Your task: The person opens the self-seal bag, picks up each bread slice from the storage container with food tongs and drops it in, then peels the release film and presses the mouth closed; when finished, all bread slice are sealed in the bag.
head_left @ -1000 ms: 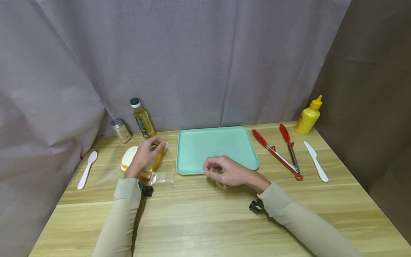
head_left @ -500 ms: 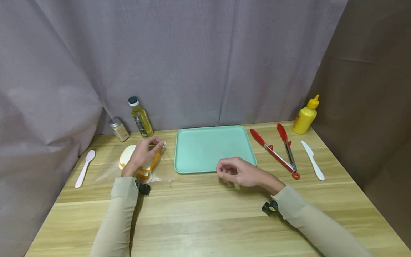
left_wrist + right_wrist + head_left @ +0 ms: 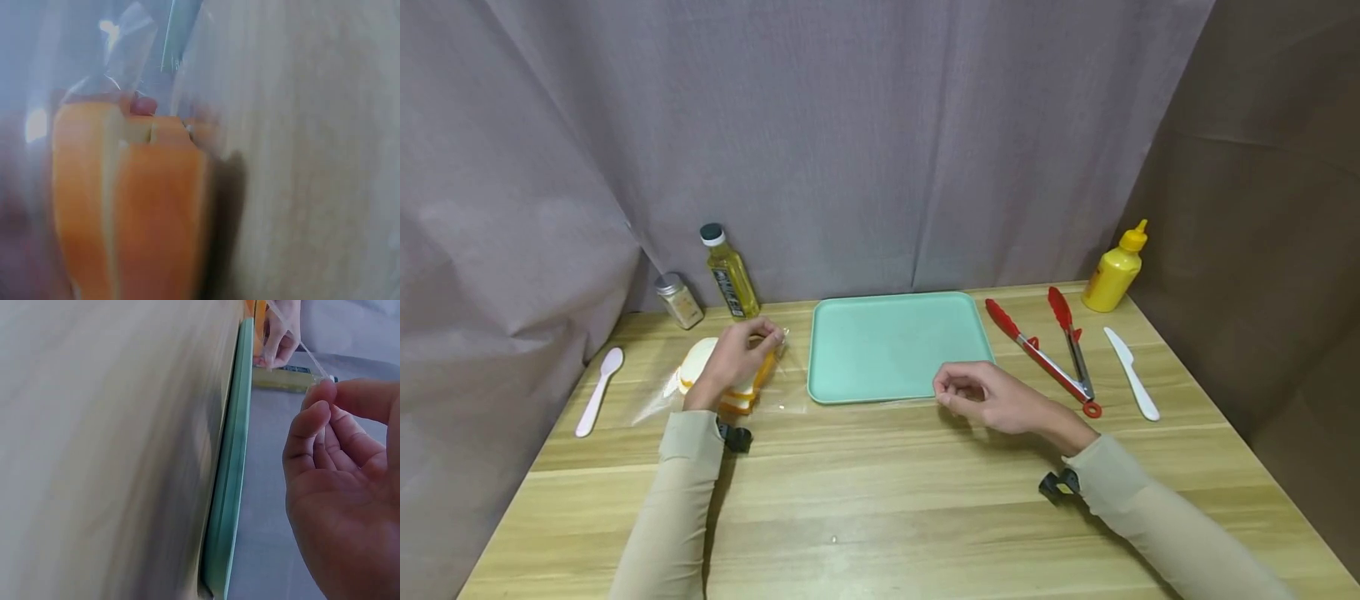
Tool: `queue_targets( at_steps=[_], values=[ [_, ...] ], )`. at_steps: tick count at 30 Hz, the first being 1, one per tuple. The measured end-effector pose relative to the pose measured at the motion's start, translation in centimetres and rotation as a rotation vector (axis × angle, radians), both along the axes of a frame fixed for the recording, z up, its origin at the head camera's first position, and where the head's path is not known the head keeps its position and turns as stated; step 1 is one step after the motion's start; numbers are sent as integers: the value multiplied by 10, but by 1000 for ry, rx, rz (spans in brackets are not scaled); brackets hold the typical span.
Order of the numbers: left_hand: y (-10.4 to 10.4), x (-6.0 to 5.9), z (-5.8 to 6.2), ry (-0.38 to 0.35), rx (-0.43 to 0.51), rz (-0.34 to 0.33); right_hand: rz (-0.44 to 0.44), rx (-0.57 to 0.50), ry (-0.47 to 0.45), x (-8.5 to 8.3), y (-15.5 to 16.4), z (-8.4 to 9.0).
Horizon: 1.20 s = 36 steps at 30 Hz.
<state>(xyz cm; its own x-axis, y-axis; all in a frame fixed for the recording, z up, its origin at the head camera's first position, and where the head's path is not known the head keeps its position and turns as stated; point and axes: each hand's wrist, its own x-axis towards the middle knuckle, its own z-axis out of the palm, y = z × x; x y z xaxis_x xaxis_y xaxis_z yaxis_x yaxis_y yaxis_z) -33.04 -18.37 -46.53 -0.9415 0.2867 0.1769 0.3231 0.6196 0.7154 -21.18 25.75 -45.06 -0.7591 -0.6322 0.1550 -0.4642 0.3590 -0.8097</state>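
Head view of a wooden bench (image 3: pixel 880 500) with both hands at work on a clear bag (image 3: pixel 658 400) of sliced bread (image 3: pixel 700 367). The left hand (image 3: pixel 733 358) rests on the loaf at about 9 o'clock of the green tray (image 3: pixel 887 342), its fingers curled and pinching the bag's twisted neck at the loaf's tray-side end; the left wrist view shows orange crust (image 3: pixel 156 212) under glossy film, blurred, with a fingertip just behind the gathered plastic. The bread lies on its side on the bench, just beside the tray's left edge, with loose film trailing toward the spoon (image 3: pixel 597 393). The right hand (image 3: pixel 992 398) hovers over the bench at the tray's 5 o'clock corner, thumb and forefinger pressed together; the right wrist view shows these fingers (image 3: pixel 319 409) pinching a thin clear strip (image 3: pixel 300 344) that runs taut toward the left hand, above the tray's rim (image 3: pixel 231 475). Whether the strip is a tie or a stretch of the bag cannot be told. At 12 o'clock of the bread stand an oil bottle (image 3: pixel 728 273) and a small shaker (image 3: pixel 679 300), upright against the grey curtain (image 3: pixel 850 142). At 3 o'clock of the tray lie red tongs (image 3: pixel 1045 350), then a white knife (image 3: pixel 1131 373); a yellow squeeze bottle (image 3: pixel 1114 271) stands at the bench's 1 o'clock corner.
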Motion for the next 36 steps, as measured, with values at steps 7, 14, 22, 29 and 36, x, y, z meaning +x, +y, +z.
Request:
queue_targets(
  at_steps=[7, 14, 22, 29, 36],
  values=[
    [3, -2, 0, 18, -2, 2, -58, 50, -28, 2, 28, 1],
    [9, -2, 1, 55, -7, 23, -84, 219, -85, 6, 48, 3],
    [18, 0, 4, 100, -41, 26, -127, 446, 44, 16, 51, 20],
    [19, 4, 10, 97, -132, 36, -147, 346, 71, 22, 24, 31],
    [12, 8, 16, 113, -211, 16, 78, 155, -85, 25, -48, 19]
  ],
)
